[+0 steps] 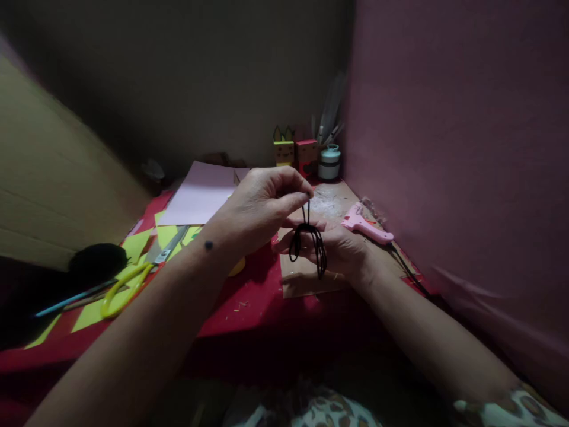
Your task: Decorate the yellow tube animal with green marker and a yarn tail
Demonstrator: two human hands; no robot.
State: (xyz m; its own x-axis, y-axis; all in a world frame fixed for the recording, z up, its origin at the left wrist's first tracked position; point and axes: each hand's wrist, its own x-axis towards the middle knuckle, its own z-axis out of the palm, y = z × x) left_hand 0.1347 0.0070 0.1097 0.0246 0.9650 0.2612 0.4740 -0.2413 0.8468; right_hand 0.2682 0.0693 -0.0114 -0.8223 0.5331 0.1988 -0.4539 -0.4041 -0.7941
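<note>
My left hand (278,193) is closed in a pinch on the upper ends of a small bundle of black yarn (319,252). Two strands run down from the fingertips to a gathered middle, and loops hang below it on both sides. Behind the loops is my right hand (340,243), palm toward me, its fingers stretched to the left and slightly apart. The loops hang against or just in front of these fingers; which of the two I cannot tell. Beneath the hands lies a piece of brown cardboard (296,281) on a red tabletop (253,311).
Yellow-handled scissors (127,290), yellow paper pieces (136,243), a blue stick (73,299) and a dark fuzzy ball (98,261) lie left. Behind are a pale sheet (195,193), two small box figures (283,153) and a jar (329,163). A pink glue gun (367,225) rests right, near the wall.
</note>
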